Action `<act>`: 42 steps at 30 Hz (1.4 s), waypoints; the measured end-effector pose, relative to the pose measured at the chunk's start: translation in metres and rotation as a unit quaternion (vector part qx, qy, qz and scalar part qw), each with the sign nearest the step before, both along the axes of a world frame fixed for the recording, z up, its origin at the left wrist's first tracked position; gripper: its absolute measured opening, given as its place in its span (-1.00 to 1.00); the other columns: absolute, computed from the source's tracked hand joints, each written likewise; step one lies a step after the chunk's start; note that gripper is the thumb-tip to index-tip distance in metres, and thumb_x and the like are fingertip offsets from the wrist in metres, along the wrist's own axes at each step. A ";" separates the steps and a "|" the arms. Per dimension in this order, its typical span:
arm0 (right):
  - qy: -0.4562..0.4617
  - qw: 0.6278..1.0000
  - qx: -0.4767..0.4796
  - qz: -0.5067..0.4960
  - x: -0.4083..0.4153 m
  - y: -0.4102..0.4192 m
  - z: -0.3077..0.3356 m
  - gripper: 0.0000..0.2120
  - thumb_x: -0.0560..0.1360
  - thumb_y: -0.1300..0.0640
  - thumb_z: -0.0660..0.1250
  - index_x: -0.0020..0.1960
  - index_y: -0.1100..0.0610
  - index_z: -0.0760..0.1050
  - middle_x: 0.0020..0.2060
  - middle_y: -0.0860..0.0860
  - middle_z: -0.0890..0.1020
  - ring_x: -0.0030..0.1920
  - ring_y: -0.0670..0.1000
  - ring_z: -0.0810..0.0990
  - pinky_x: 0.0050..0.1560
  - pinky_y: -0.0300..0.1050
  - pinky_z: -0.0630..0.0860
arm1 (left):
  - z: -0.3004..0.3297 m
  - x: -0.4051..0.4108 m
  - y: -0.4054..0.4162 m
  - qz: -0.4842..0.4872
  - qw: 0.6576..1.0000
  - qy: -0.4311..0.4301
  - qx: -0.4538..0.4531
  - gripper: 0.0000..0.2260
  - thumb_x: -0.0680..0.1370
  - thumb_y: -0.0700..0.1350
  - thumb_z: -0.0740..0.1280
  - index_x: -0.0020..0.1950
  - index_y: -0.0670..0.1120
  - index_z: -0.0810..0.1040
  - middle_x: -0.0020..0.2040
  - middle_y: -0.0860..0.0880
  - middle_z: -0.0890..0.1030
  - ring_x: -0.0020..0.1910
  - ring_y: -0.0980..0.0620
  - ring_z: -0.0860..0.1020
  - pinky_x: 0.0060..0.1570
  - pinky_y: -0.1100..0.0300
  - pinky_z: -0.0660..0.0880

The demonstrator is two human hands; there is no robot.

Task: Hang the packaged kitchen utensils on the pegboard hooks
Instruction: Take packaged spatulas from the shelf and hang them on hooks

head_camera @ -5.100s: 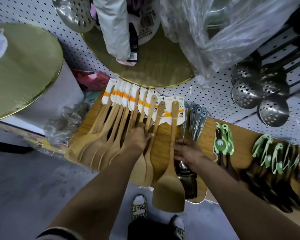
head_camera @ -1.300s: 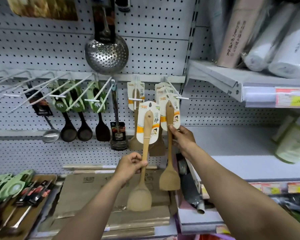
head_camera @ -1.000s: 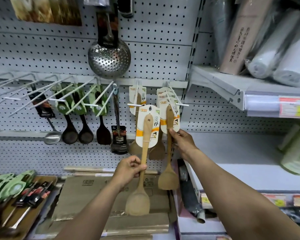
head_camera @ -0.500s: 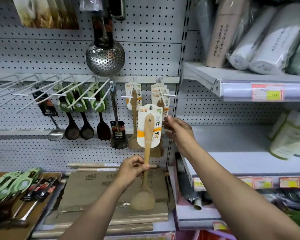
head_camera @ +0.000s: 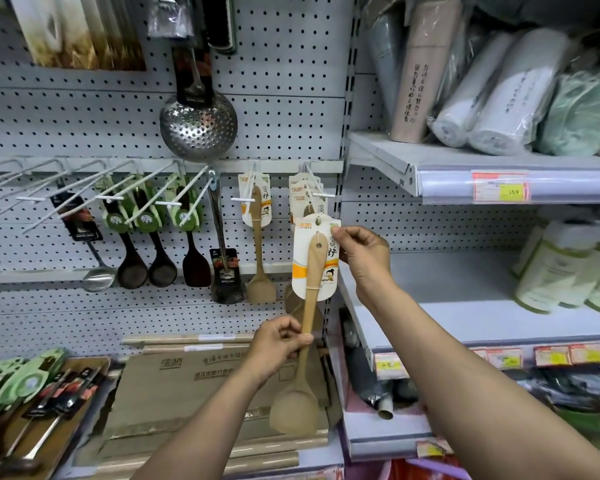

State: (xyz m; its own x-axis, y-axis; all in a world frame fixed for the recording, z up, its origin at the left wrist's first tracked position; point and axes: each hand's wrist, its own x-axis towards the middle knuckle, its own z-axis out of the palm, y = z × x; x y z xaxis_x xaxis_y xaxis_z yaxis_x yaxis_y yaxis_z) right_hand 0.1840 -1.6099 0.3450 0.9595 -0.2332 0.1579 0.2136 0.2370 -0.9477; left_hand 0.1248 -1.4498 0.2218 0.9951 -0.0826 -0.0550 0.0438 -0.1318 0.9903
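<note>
My left hand (head_camera: 278,344) grips the wooden spatula (head_camera: 307,327) upright, blade down, handle up; my right hand (head_camera: 362,252) pinches its card (head_camera: 314,261).

Two hands (head_camera: 278,344), one steel skimmer (head_camera: 198,124), three dark spoons with green cards (head_camera: 132,268), one wooden spatula held (head_camera: 309,306).

Character 铲 on spatula's card (head_camera: 314,263), 15.9 on yellow shelf price tag (head_camera: 513,192)
</note>
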 end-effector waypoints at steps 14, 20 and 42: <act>0.039 0.992 -0.121 0.011 0.059 0.007 0.007 -0.85 0.59 0.14 0.34 -0.17 0.08 0.52 -0.19 0.00 0.66 -0.21 -0.03 0.59 -0.10 -0.05 0.56 | 0.002 0.051 -0.002 0.008 1.000 0.003 0.023 -0.89 0.49 -0.18 0.45 -0.11 -0.21 0.57 -0.12 -0.17 0.67 -0.06 -0.16 0.67 0.00 -0.08 0.63; 0.048 0.987 -0.151 0.037 0.087 0.015 0.012 -0.90 0.63 0.11 0.26 -0.02 0.08 0.52 -0.01 0.12 0.67 -0.07 0.06 0.62 0.03 0.06 0.58 | 0.004 0.085 0.001 0.005 1.000 0.011 0.011 -0.88 0.49 -0.20 0.46 -0.15 -0.17 0.53 -0.19 -0.13 0.62 -0.14 -0.07 0.63 -0.02 -0.05 0.61; -0.007 0.979 -0.204 0.006 0.126 0.013 0.011 -0.85 0.63 0.23 0.26 0.07 0.31 0.53 -0.23 -0.07 0.63 -0.24 -0.11 0.57 -0.25 -0.24 0.52 | -0.011 0.174 0.002 -0.026 0.999 0.002 0.040 -0.83 0.46 -0.17 0.49 -0.26 -0.04 0.54 -0.24 0.01 0.64 -0.12 -0.04 0.63 0.03 0.01 0.56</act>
State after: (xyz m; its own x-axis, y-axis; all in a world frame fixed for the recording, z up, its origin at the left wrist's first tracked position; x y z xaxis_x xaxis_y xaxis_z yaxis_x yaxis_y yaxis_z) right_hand 0.3097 -1.5967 0.3561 0.9592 -0.1361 0.2479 0.2261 -0.1578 -0.9612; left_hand 0.2993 -1.4482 0.2103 0.9894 -0.1287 -0.0671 0.0386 -0.2124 0.9764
